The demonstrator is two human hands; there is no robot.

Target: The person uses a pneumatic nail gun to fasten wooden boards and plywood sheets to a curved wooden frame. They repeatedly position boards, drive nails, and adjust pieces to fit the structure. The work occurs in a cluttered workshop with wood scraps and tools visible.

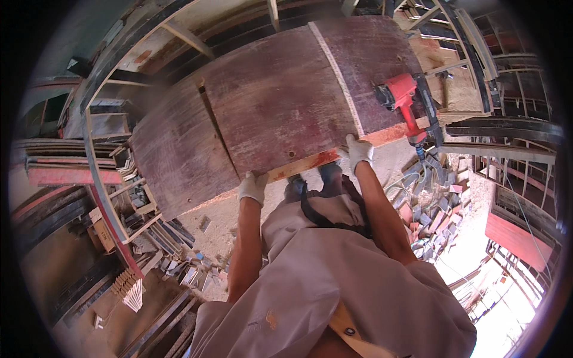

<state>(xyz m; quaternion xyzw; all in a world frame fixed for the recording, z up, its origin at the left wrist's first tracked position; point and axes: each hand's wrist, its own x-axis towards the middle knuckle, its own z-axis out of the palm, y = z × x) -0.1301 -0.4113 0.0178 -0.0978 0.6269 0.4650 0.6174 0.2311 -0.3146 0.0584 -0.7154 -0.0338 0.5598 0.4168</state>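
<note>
My left hand [253, 187], in a white work glove, grips the near edge of a worn reddish-brown plywood panel [277, 98] close to its left corner. Also gloved, my right hand [359, 151] holds that edge near the right corner. A dark gap [215, 127] separates this middle panel from the left plywood panel [179, 147]. Along its right side runs a pale strip [335, 74], with another plywood panel [367, 53] beyond. A red pneumatic nail gun [405, 105] lies on that right panel, its handle end and blue hose fitting [419, 152] over the near edge.
Timber frames [96, 147] stand around the panels. Wood offcuts [429, 201] and a thin air hose [409, 176] litter the floor at right. More scraps [192, 273] lie at lower left, near a cardboard box [103, 230]. A red board [517, 241] is at far right.
</note>
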